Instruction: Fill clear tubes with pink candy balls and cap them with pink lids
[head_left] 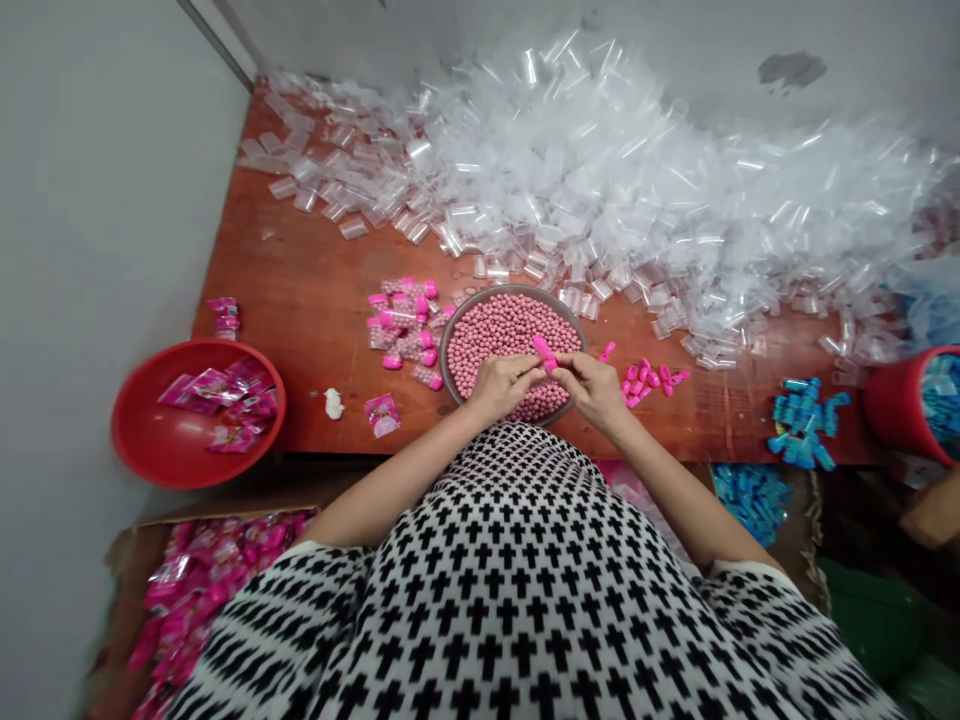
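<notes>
Pink piece: the small bright pink piece (545, 352) is up between both hands, over the bead-filled bowl, its narrow end tilted away from the body; whether it is one part or two joined cannot be told.
Left hand: the left hand (499, 387) pinches the lower end with its fingertips.
Right hand: the right hand (596, 388) grips that same end from the other side, thumb and fingers closed on it.
Weight and feel: probably very light, stiff moulded plastic, smooth enough to slip; unlikely to break under a fingertip pinch.
Where to hold: the broader lower end seems the surest place; the narrow tip looks likelier to twist away.
Beads: the pink beads (502, 330) below look hard, round and quick to roll.
Bowl: the grey bowl (445, 365) rests on the bench (315, 290), close against the body.
Right of bowl: loose pink parts (641, 380), likely just as light.
Left of bowl: capped tubes (405, 318) with beads inside, best taken round the barrel.
Far side: a heap of clear tubes (600, 170), seemingly thin-walled, light and slick.
</notes>
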